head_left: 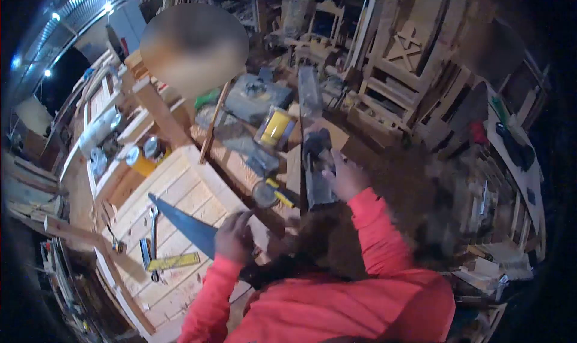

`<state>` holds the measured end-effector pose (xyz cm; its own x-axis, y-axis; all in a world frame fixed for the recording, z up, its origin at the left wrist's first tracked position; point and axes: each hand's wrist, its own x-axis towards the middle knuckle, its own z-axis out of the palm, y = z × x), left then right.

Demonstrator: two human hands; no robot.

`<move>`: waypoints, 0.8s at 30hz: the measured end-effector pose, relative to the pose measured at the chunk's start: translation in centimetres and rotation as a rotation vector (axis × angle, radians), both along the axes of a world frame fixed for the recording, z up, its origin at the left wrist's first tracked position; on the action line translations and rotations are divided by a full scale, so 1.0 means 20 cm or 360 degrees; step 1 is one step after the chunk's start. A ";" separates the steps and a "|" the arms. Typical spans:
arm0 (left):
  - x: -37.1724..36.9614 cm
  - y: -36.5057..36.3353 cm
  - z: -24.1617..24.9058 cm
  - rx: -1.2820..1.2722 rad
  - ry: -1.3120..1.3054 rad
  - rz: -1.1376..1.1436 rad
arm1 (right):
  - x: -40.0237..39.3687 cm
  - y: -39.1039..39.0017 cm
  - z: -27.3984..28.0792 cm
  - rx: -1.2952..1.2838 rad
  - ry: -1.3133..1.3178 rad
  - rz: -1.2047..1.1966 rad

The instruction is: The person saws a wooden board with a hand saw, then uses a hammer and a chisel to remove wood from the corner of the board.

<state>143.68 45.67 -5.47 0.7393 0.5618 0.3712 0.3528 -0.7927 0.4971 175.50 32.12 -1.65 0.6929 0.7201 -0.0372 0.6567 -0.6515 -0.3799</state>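
My left hand (pixel 234 238) is closed at the wide end of a handsaw (pixel 185 223), whose blade lies across the slatted wooden panel (pixel 186 184). The saw's handle is hidden beneath the hand. A pale wood piece (pixel 263 235) is just right of that hand. My right hand (pixel 348 178) reaches forward, thumb and forefinger apart, against the side of a dark metal part (pixel 317 154) on a long grey metal bed (pixel 320 190). Whether its fingertips touch the dark part cannot be made out.
On the panel lie a wrench (pixel 154 229) and a yellow-marked square (pixel 173 262). Beyond are a yellow-handled tool (pixel 279 194), a yellow roll (pixel 277 128), a grey power tool (pixel 255 94) and a yellow can (pixel 140 161). A person (pixel 192 48) is opposite. Timber (pixel 481 193) stacks stand right.
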 end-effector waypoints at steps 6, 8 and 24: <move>0.67 0.49 -0.53 0.0621 0.0777 -0.0451 | -0.16 -0.24 0.11 0.0357 0.0029 -0.0276; 0.70 0.35 -0.18 0.0410 0.1036 -0.0753 | -0.28 -0.41 0.16 0.0438 0.0189 -0.0375; 0.17 0.62 0.10 -0.0844 -0.0993 -0.0899 | -2.23 -1.40 -0.38 0.0872 0.0028 -0.1231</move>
<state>147.02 57.99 -3.47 0.7074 0.3932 0.5873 -0.4531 -0.3855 0.8038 130.91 4.07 -9.21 0.9877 -0.0185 0.1551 0.1086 -0.6318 -0.7675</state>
